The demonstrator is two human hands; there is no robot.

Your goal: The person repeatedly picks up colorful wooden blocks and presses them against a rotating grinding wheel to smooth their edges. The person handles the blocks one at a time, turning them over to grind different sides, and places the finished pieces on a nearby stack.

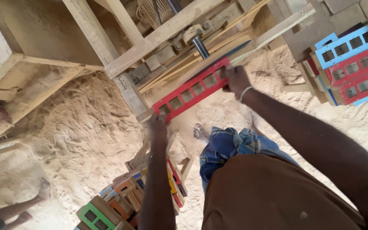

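A long red wooden frame [192, 90] with several rectangular openings lies tilted across a wooden workbench [158, 36]. My left hand [157, 124] grips its lower left end. My right hand [236, 79], with a pale band on the wrist, grips its upper right end. A dark blue piece shows just behind the red frame's top edge. A metal machine part with a dark cylinder [200, 46] sits on the bench just above the frame.
Painted frames in red and blue are stacked at the upper right [351, 68]. Another pile of coloured frames [120, 200] lies on the sawdust floor [77, 136] below my left arm. Another person's foot [43, 189] shows at the lower left. My own foot [199, 132] stands in sawdust.
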